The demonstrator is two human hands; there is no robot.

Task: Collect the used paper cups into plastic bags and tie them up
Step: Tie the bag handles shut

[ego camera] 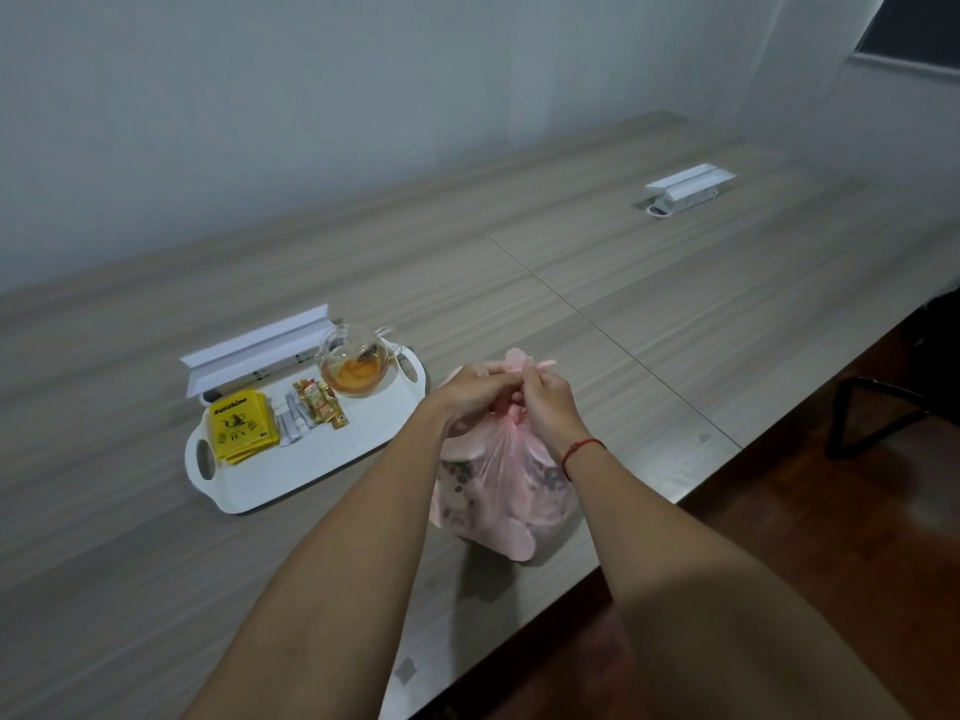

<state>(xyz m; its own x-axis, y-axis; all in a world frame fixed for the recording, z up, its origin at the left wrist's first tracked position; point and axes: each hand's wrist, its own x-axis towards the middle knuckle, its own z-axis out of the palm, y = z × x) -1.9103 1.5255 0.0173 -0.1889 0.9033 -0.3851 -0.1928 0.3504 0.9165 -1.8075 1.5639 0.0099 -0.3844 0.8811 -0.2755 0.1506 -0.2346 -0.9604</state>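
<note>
My left hand (475, 392) and my right hand (545, 402) meet over the gathered neck of the pink plastic bag (506, 491); the fingers of both are curled round the bag's twisted handles, pinching them close together above the knot. The bag stands on the wooden table (649, 304) near its front edge, just right of the white tray (311, 459) and apart from it; through the thin plastic I make out dark, rounded shapes, too blurred to name with certainty. A red string bracelet (582, 452) circles my right wrist. On the tray sit a glass teapot (356, 363) holding amber liquid, yellow tea packets (241, 426) and a few small sachets (311, 413); behind the tray a white socket flap (254, 350) stands raised, and another white socket box (685, 192) lies farther along the table.
</note>
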